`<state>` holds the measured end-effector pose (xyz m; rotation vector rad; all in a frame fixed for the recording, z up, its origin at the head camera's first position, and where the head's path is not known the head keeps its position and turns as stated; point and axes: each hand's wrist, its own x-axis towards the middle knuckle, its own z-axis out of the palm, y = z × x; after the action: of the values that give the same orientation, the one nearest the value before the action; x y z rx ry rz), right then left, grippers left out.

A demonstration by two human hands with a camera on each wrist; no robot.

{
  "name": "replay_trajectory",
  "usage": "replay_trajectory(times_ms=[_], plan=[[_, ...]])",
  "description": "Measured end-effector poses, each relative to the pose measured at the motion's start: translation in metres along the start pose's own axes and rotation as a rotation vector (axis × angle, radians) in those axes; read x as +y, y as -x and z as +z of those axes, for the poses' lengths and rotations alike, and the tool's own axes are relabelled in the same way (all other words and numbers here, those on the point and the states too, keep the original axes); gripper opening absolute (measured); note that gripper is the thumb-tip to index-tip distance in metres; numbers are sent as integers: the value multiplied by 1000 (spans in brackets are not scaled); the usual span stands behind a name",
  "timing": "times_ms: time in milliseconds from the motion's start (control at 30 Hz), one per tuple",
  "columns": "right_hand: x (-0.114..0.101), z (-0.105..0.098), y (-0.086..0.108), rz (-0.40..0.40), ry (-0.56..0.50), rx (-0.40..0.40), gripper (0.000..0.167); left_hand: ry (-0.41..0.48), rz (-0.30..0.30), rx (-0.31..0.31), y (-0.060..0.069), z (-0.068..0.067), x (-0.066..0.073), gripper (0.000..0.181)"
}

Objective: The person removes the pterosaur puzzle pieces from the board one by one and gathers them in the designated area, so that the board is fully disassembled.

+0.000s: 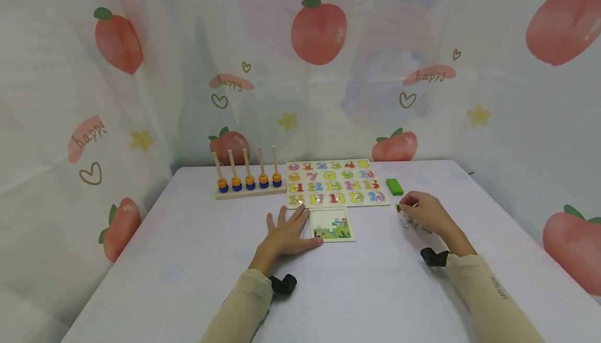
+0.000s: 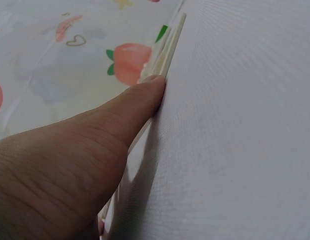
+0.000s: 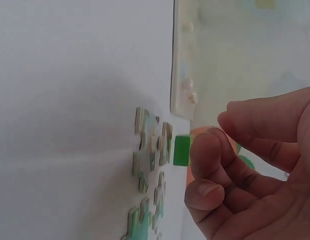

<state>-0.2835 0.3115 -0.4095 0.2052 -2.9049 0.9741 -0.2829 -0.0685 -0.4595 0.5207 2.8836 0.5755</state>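
Puzzle tray [image 1: 335, 239]: lying flat on the tabletop [image 1: 357, 291], pale-rimmed, just in front of the number board.
Fitted picture [image 1: 335, 229]: green and yellowish scenery fills the tray's lower part and climbs on the right; the upper left of the recess is bare.
Left hand [image 1: 286, 238]: at the tray's left side, grip spread with its fingers apart, the thumb on the rim at the near left corner.
Right hand [image 1: 428, 210]: over the loose pieces, fingers bent toward the thumb; whether the grip pinches a piece cannot be told.
Loose pieces [image 3: 140, 220]: clustered right of the tray, well apart from it, partly hidden by the right hand.
Green block [image 1: 395, 187]: beyond the right hand, just beside the number board.
Number board [image 1: 339, 180]: colourful numerals in four rows.
Peg stand [image 1: 253, 193]: left of the board, five upright pegs, each with orange over blue beads.
Backdrop [image 1: 319, 108]: pale cloth printed with peaches, hearts and "happy".
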Motion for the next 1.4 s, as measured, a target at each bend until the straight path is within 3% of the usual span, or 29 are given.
replay_trajectory(times_ms=[500,1167,1400], plan=[[-36,33,-15,-97,-78,-108,9,-4,-4,4,1,0,1,97],[-72,77,-24,-194,-62,-227,15,-7,-7,8,1,-1,2,96],[-79,85,-27,-211,21,-249,22,-9,0,11,-1,1,1,97]])
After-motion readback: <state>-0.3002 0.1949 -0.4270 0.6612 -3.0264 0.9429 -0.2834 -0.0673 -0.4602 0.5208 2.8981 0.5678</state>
